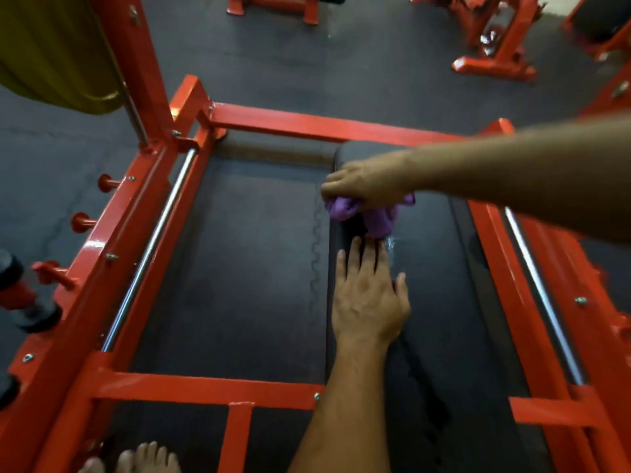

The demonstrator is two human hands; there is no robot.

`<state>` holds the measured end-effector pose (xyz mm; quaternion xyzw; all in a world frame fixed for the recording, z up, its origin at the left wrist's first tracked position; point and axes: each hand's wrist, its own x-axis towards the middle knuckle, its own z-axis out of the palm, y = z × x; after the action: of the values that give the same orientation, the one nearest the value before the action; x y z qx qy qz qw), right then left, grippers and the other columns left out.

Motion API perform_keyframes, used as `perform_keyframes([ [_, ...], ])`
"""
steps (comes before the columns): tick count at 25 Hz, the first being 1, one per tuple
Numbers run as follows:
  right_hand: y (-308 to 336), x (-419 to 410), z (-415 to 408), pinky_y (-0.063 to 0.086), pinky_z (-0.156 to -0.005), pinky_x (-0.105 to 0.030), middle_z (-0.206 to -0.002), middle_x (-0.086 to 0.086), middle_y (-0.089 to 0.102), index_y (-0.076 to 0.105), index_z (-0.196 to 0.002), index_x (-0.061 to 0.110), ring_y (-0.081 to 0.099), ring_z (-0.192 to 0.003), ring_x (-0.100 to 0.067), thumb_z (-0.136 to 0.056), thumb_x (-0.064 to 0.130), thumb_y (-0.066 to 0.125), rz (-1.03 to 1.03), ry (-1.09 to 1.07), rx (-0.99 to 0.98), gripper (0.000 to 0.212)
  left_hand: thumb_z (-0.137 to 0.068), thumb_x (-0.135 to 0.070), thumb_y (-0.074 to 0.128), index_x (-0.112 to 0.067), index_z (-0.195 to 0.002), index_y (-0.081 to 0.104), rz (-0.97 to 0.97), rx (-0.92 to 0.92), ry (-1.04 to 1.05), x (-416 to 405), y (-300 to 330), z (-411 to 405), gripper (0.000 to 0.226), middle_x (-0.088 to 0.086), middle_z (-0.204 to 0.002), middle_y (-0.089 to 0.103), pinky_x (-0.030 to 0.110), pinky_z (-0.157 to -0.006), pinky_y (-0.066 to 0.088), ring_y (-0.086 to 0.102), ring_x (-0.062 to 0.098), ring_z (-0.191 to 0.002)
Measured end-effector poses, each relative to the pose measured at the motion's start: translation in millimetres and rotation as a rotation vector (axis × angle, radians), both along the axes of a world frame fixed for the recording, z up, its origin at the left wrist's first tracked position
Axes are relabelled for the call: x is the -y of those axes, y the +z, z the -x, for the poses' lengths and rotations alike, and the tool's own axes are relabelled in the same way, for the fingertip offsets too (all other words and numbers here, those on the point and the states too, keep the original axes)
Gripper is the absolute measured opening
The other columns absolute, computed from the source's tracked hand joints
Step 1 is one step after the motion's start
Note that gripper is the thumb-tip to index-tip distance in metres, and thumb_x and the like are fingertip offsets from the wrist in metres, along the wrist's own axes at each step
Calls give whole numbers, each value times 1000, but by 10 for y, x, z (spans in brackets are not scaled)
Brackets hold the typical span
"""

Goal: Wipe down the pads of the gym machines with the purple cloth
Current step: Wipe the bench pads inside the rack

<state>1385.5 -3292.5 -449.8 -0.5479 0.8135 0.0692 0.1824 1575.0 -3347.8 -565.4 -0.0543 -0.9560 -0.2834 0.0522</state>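
A long black pad [433, 302] runs down the middle of an orange machine frame [307, 126]. My right hand [367, 180] reaches in from the right and grips a bunched purple cloth [372, 216], pressing it on the pad's far left part. My left hand [370, 298] lies flat on the pad just below the cloth, fingers straight and pointing at it. A wet shine shows on the pad beside the cloth.
Chrome rails [150, 250] run along both sides of the frame. A yellow weight plate [58, 52] hangs at the top left. Orange pegs [82, 222] stick out on the left. More orange machines [495, 39] stand on the dark rubber floor behind. Bare toes [146, 457] show at the bottom.
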Motion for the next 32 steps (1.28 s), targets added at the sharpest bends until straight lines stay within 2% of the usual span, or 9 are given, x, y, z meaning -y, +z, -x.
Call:
perform_keyframes([
  [2, -49, -204, -97, 46, -90, -43, -115, -8, 58, 55, -106, 18, 55, -99, -29, -72, 38, 39, 97, -213, 3, 43, -102, -37, 40, -8, -157, 38, -12, -39, 8, -7, -12, 16, 63, 11, -166, 34, 45, -130, 4, 21, 25, -157],
  [4, -196, -661, -314, 46, -95, -48, -122, -8, 56, 56, -121, 17, 55, -109, -32, -79, 22, 56, 280, -524, -80, 42, -99, -33, 38, -5, -152, 46, 9, -66, 39, 8, -25, 56, 61, 12, -162, 41, 45, -129, 13, 29, 24, -155],
  [7, -604, -1159, -928, 45, -102, -49, -130, -7, 53, 57, -129, 17, 56, -118, -35, -69, 12, 74, 484, -829, -145, 63, -94, -32, 30, -4, -150, 51, 28, -57, 33, -1, -73, 61, 65, 10, -160, 44, 45, -129, 17, 33, 22, -153],
  [12, -1031, -1015, -1302, 24, -117, -58, -139, 1, 54, 58, -130, 28, 47, -134, -24, -66, 36, 57, 482, -924, -432, 65, -91, -39, 9, -6, -159, 33, 35, 17, -32, 75, 15, 83, 80, 8, -169, 26, 31, -125, -9, 16, 19, -159],
  [16, -1048, -982, -1243, 24, -115, -59, -131, 6, 56, 57, -126, 30, 50, -129, -22, -70, 43, 56, 487, -945, -494, 58, -94, -48, -2, -13, -165, 11, 115, 76, -149, 222, 28, -58, 81, 1, -174, 2, 27, -123, -18, -6, 12, -159],
  [21, -938, -971, -1253, 17, -118, -58, -139, 5, 49, 52, -131, 31, 42, -136, -23, -79, 68, 44, 429, -953, -383, 64, -104, -46, 19, -8, -162, 23, 204, 91, -94, 238, -64, -449, 70, 8, -171, 14, 36, -125, 1, 6, 19, -158],
  [24, -737, -1007, -1184, 7, -117, -66, -152, 11, 36, 42, -141, 37, 25, -147, -21, -82, 81, 17, 324, -949, -213, 78, -99, -54, 3, -17, -164, 0, 189, 105, -104, 248, -18, -615, 74, -1, -172, -10, 31, -126, -12, -16, 9, -157],
  [28, -648, -972, -1443, 32, -101, -54, -149, 15, 39, 42, -140, 40, 40, -132, -24, -88, 72, 21, 217, -951, -267, 64, -97, -48, -1, -19, -165, 10, 97, 54, -60, 282, -38, -567, 74, -7, -172, -3, 24, -123, -18, -13, 3, -155],
  [32, -764, -1101, -2486, 36, -92, -48, -149, 12, 46, 50, -141, 37, 48, -124, -24, -92, 67, 41, 272, -791, -367, 58, -97, -44, 0, -17, -165, 15, 49, 68, -72, 285, -47, -599, 75, -4, -173, 2, 23, -124, -17, -10, 4, -156],
])
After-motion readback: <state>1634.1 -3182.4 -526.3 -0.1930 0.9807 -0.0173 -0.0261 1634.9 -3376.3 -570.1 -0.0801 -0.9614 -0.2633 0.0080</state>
